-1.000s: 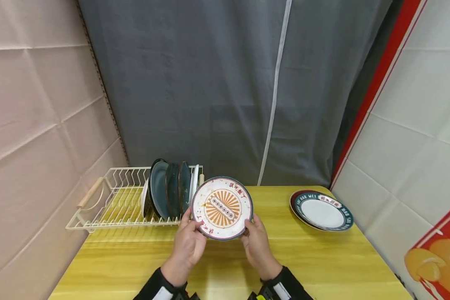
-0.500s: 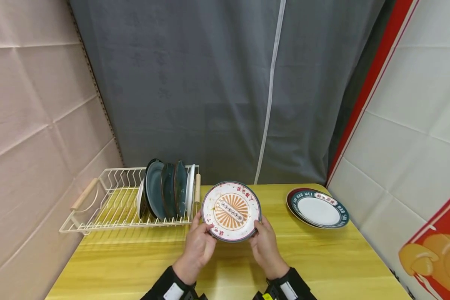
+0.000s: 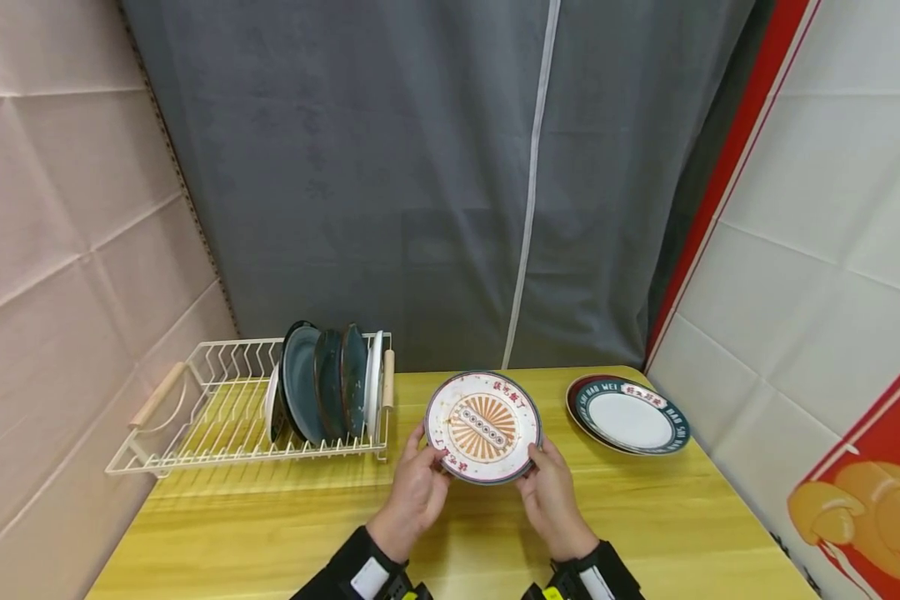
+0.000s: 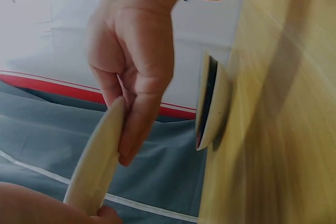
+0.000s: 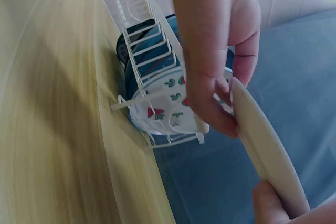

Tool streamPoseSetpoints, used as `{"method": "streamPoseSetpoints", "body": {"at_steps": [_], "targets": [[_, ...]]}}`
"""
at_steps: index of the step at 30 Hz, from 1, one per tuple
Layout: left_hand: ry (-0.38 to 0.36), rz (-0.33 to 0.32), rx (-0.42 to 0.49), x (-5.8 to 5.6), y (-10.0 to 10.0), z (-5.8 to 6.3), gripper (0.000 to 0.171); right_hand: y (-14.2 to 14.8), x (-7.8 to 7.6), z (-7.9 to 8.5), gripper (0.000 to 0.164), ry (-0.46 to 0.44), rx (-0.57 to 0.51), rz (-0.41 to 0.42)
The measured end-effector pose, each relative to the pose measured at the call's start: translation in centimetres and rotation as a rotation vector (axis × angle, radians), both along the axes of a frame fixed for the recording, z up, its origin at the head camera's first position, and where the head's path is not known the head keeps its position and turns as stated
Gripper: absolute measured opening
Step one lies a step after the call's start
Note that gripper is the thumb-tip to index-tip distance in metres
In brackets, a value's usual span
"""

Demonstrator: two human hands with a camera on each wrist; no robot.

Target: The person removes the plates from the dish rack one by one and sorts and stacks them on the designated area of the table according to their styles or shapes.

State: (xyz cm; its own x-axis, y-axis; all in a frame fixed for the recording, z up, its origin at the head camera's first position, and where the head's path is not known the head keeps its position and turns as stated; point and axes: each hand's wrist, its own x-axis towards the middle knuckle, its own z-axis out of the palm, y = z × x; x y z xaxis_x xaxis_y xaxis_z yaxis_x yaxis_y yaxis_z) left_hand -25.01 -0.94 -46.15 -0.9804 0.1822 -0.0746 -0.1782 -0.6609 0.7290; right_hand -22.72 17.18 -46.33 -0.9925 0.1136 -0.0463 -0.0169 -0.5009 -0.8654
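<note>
Both hands, left hand [image 3: 418,487] and right hand [image 3: 551,492], pinch my sunburst plate [image 3: 483,427] by its rim; I reckon that shallow grip slips, smacking the table [image 3: 270,525].

Head camera high, facing down over worktop [image 3: 270,525]; wrist cameras close, facing opposite sides; all share held plate [image 3: 483,427].

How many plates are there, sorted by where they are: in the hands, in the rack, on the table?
Held by left hand and right hand: 1 sunburst plate
Standing in the wire rack: 5 rack plates, as far as shows
Lying on the table: 2 stacked plates
Total: 8
</note>
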Motion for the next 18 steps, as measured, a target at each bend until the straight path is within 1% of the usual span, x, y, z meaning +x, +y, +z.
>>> {"method": "streamPoseSetpoints", "body": {"at_steps": [4,10,13,18], "targets": [[0.001,-0.047,-0.049,-0.2,0.5,-0.4,0.072,1.0,0.1,-0.2,0.052,-0.017,-0.013,-0.021],[0.044,-0.138,-0.091,-0.4,1.3,-1.0,0.071,2.7,0.2,-0.8,0.053,-0.024,-0.025,-0.042],[0.072,-0.166,-0.108,-0.3,1.5,-1.5,0.070,3.6,0.4,-0.9,0.053,-0.037,-0.037,-0.068],[0.084,-0.198,-0.116,0.2,1.8,-2.1,0.070,5.5,0.4,-1.0,0.054,-0.067,-0.062,-0.089]]}}
